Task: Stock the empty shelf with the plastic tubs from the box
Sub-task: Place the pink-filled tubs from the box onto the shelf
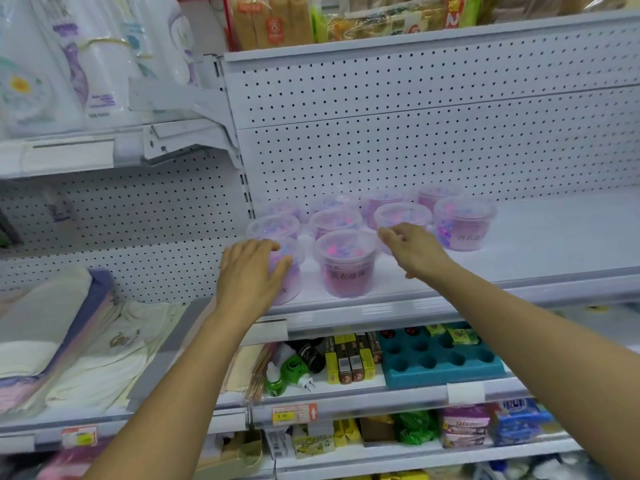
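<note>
On the white metal shelf [519,244], my left hand [249,275] cups a clear pink-filled plastic tub [287,271], squaring the front row, while my right hand [412,251] hovers relaxed, holding nothing.

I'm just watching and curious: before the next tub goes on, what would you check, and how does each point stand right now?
1. Left hand has a firm hold on the front left tub: ok.
2. Right hand free: cannot tell; it is hovering by a middle tub.
3. Tubs upright: ok.
4. Room on the shelf to the right: ok.
5. Box within reach: cannot tell, out of view.
</note>
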